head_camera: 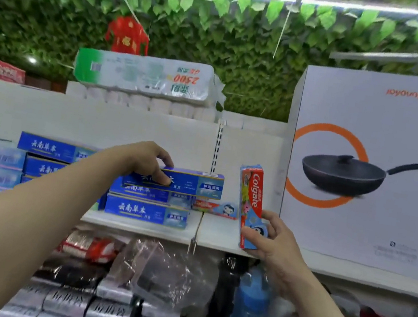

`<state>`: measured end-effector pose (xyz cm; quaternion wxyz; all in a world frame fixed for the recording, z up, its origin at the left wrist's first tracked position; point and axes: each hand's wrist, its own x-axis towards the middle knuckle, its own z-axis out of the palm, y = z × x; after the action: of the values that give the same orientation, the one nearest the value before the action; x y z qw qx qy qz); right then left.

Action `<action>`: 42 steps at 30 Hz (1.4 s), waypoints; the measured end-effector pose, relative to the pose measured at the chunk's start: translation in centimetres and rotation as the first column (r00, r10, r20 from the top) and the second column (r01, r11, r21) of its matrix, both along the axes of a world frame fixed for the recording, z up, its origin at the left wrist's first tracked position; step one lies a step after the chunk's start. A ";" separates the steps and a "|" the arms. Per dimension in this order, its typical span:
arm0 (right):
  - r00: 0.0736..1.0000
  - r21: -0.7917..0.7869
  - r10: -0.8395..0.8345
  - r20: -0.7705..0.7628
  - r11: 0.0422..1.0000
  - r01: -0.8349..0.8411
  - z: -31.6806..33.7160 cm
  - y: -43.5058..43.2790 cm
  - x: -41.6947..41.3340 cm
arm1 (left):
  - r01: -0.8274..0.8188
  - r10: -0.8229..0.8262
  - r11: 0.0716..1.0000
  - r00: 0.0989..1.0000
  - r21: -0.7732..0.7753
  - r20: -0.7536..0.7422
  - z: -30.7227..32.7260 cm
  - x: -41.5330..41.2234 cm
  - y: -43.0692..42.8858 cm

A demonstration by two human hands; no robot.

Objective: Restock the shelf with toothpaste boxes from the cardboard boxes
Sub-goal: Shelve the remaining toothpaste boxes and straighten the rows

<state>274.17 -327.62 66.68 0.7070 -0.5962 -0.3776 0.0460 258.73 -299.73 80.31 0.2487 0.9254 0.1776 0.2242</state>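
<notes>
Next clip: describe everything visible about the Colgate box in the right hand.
The Colgate box is a long, narrow carton of what looks like printed cardboard: red above with white lettering running lengthwise, light blue below with cartoon figures. It is held nearly upright, top leaning slightly left, before the white shelf, between the blue toothpaste box and a pan carton. The right hand grips its lower end, thumb on the front. Whether its base touches the shelf is unclear.

Red box (253, 195): "Colgate"; tissue pk (144, 75): "2500"; pan box (370, 122): "Joyoung"
</notes>
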 end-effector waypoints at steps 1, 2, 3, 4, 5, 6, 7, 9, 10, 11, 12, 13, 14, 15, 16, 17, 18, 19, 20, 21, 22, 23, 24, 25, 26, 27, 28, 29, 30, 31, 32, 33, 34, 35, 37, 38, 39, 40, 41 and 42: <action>1.000 -0.001 -0.005 0.005 1.000 0.005 0.2 0.5 0.3 | -0.004 0.005 0.999 1.000 0.036 -0.010 0.6 0.5 0.7; 1.000 -0.008 -0.012 0.012 1.000 0.012 0.3 1.0 0.5 | -0.010 0.013 0.996 0.999 0.091 -0.033 1.1 1.0 1.5; 1.000 -0.019 -0.019 0.021 1.000 0.020 0.5 1.4 0.7 | -0.013 0.023 0.989 0.998 0.148 -0.060 1.4 1.5 2.2; 0.999 -0.029 -0.026 0.030 0.999 0.027 0.6 1.8 0.8 | -0.017 0.034 0.981 0.996 0.193 -0.083 1.7 2.0 2.9; 0.999 -0.033 -0.029 0.038 0.999 0.030 0.7 2.2 0.9 | -0.019 0.041 0.976 0.994 0.216 -0.099 1.9 2.5 3.6; 0.998 -0.038 -0.033 0.044 0.999 0.035 0.9 2.6 1.0 | -0.020 0.045 0.975 0.993 0.222 -0.107 2.0 2.9 4.4; 0.998 -0.045 -0.037 0.048 0.998 0.039 1.0 3.0 1.2 | -0.020 0.046 0.976 0.993 0.215 -0.113 2.1 3.3 5.1; 0.998 -0.058 -0.046 0.053 0.997 0.049 1.1 3.6 1.4 | -0.016 0.041 0.981 0.991 0.194 -0.124 2.2 3.8 6.6; 0.997 -0.062 -0.053 0.052 0.997 0.056 1.2 3.9 1.5 | -0.010 0.035 0.983 0.991 0.183 -0.132 2.2 4.1 7.3; 0.997 -0.063 -0.058 0.050 0.996 0.061 1.3 4.1 1.6 | -0.005 0.029 0.985 0.990 0.173 -0.139 2.2 4.3 7.9; 0.997 -0.063 -0.063 0.048 0.996 0.066 1.3 4.3 1.7 | 0.003 0.021 0.986 0.989 0.167 -0.146 2.2 4.5 8.4; 0.997 -0.063 -0.068 0.044 0.996 0.071 1.3 4.5 1.8 | 0.010 0.015 0.987 0.988 0.162 -0.153 2.2 4.8 8.8; 0.997 -0.063 -0.072 0.041 0.995 0.074 1.4 4.7 1.8 | 0.018 0.007 0.988 0.987 0.155 -0.160 2.1 5.0 9.2; 0.996 -0.064 -0.074 0.041 0.995 0.077 1.5 4.8 1.8 | 0.028 -0.003 0.989 0.986 0.145 -0.168 2.1 5.3 9.6; 0.996 -0.068 -0.081 0.042 0.994 0.084 1.5 4.9 1.9 | 0.040 -0.017 0.990 0.985 0.132 -0.172 2.0 5.5 9.9; 0.995 -0.074 -0.086 0.047 0.993 0.089 1.5 5.0 1.9 | 0.051 -0.030 0.992 0.985 0.118 -0.172 1.8 5.8 10.2; 0.995 -0.077 -0.091 0.050 0.993 0.095 1.6 5.2 1.9 | 0.058 -0.040 0.993 0.985 0.105 -0.170 1.7 6.0 10.5; 0.994 -0.076 -0.094 0.053 0.992 0.098 1.7 5.3 1.8 | 0.059 -0.043 0.994 0.985 0.096 -0.170 1.5 6.3 10.8; 0.993 -0.075 -0.100 0.055 0.992 0.104 1.8 5.5 1.7 | 0.059 -0.042 0.994 0.984 0.094 -0.173 1.4 6.4 11.1; 0.993 -0.073 -0.103 0.055 0.992 0.107 1.9 5.7 1.6 | 0.055 -0.036 0.993 0.982 0.102 -0.184 1.4 6.5 11.2; 0.994 -0.070 -0.100 0.054 0.992 0.103 2.0 5.9 1.6 | 0.052 -0.028 0.992 0.980 0.119 -0.198 1.4 6.6 11.3; 0.994 -0.067 -0.094 0.053 0.993 0.098 2.1 6.1 1.7 | 0.049 -0.016 0.988 0.975 0.148 -0.220 1.5 6.6 11.1; 0.994 -0.069 -0.092 0.051 0.993 0.095 2.1 6.2 1.9 | 0.047 -0.001 0.981 0.971 0.189 -0.239 1.6 6.6 10.6; 0.994 -0.072 -0.092 0.050 0.993 0.096 2.1 6.3 2.0 | 0.042 0.015 0.971 0.971 0.236 -0.238 1.7 6.5 9.9; 0.994 -0.079 -0.097 0.050 0.992 0.101 2.1 6.4 2.2 | 0.039 0.018 0.960 0.980 0.276 -0.201 1.8 6.4 9.0; 0.993 -0.086 -0.103 0.051 0.991 0.107 2.1 6.5 2.4 | 0.041 -0.003 0.954 0.992 0.297 -0.126 1.9 6.3 8.0; 0.992 -0.095 -0.117 0.054 0.988 0.121 2.2 6.5 2.7 | 0.057 -0.051 0.951 0.998 0.303 -0.027 2.1 6.2 6.7; 0.989 -0.106 -0.132 0.062 0.985 0.138 2.3 6.5 2.9 | 0.091 -0.118 0.948 0.990 0.306 0.073 2.2 6.2 5.3; 0.985 -0.121 -0.153 0.076 0.979 0.161 2.5 6.4 3.3 | 0.135 -0.191 0.940 0.970 0.315 0.152 2.3 6.2 3.9; 0.979 -0.142 -0.181 0.096 0.971 0.194 2.8 6.2 3.8 | 0.186 -0.260 0.927 0.945 0.326 0.200 2.3 6.4 2.6; 0.967 -0.167 -0.223 0.124 0.956 0.241 3.2 5.9 4.5 | 0.234 -0.318 0.910 0.924 0.343 0.214 2.2 6.6 1.4; 0.948 -0.195 -0.278 0.157 0.932 0.306 3.5 5.5 5.3 | 0.270 -0.360 0.892 0.909 0.364 0.208 2.0 7.0 0.3; 0.922 -0.228 -0.338 0.191 0.898 0.376 3.7 5.1 6.0 | 0.299 -0.391 0.872 0.902 0.389 0.184 1.7 7.6 -0.6; 0.892 -0.265 -0.388 0.230 0.857 0.441 3.9 4.6 6.8 | 0.324 -0.414 0.852 0.897 0.411 0.153 1.3 8.2 -1.4; 0.846 -0.352 -0.429 0.316 0.775 0.525 4.0 3.9 8.0 | 0.353 -0.430 0.832 0.898 0.429 0.096 0.2 9.6 -2.3; 0.837 -0.394 -0.419 0.352 0.744 0.539 3.9 3.7 8.4 | 0.359 -0.427 0.831 0.901 0.425 0.074 -0.4 10.3 -2.4; 0.837 -0.430 -0.392 0.382 0.726 0.536 3.8 3.7 8.9 | 0.363 -0.422 0.833 0.905 0.417 0.056 -1.1 10.9 -2.5; 0.842 -0.465 -0.354 0.408 0.713 0.525 3.7 3.8 9.3 | 0.364 -0.416 0.836 0.909 0.410 0.041 -1.6 11.3 -2.6; 0.845 -0.498 -0.313 0.434 0.698 0.514 3.6 4.1 9.7 | 0.364 -0.411 0.837 0.911 0.408 0.032 -2.1 11.7 -2.7; 0.843 -0.525 -0.277 0.462 0.680 0.512 3.4 4.5 10.2 | 0.360 -0.405 0.838 0.914 0.410 0.027 -2.5 12.0 -2.8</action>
<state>284.37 -323.09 70.12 0.3805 -0.8638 -0.3173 -0.0916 270.71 -302.52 77.82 0.1055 0.9588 -0.0744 0.2530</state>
